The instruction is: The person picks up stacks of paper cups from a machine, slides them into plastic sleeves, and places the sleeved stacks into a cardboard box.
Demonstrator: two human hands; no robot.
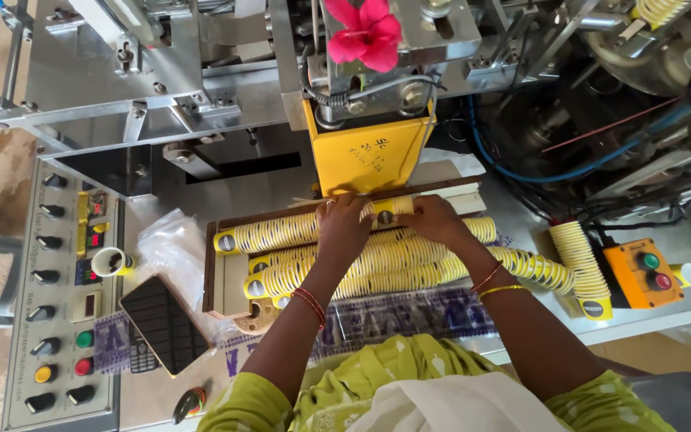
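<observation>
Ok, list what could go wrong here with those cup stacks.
1. Both hands, left hand and right hand, grip the top cup row right below the yellow machine head; fingers might get caught if it moves.
2. The curved cup stack hangs past the tray toward the orange button box and could bump it or topple.
3. The phone lies close to the tray and could be knocked.

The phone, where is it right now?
In the head view the phone lies face up at lower left, between the control panel and the tray of cup stacks, just below a clear plastic bag.
</observation>
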